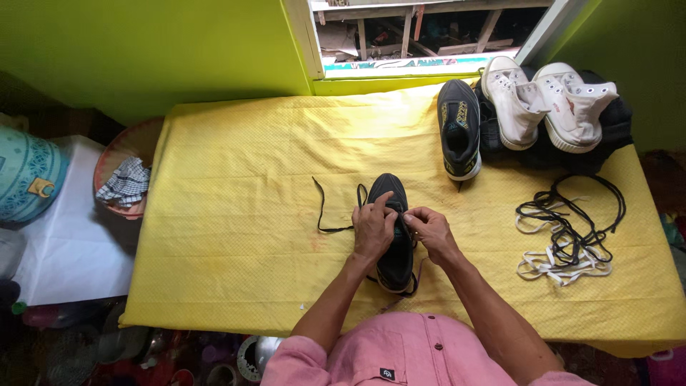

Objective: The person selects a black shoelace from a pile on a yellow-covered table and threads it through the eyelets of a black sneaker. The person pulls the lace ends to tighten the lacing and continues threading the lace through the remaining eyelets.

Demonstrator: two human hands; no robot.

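Note:
A black sneaker (392, 190) lies on the yellow cloth-covered table (236, 179), toe pointing away from me. My left hand (373, 227) rests on the shoe's left side, fingers pinching at the eyelets. My right hand (429, 227) meets it from the right, thumb and fingers closed on the black lace at the shoe's top. A loose length of that black lace (323, 207) trails in a loop to the left of the shoe, and another bit hangs by the heel.
A second black sneaker (459, 129) and two white high-top shoes (543, 100) sit at the back right on a dark cloth. A tangle of black and white laces (568, 232) lies at right. A basket with a checked cloth (125, 179) stands left of the table.

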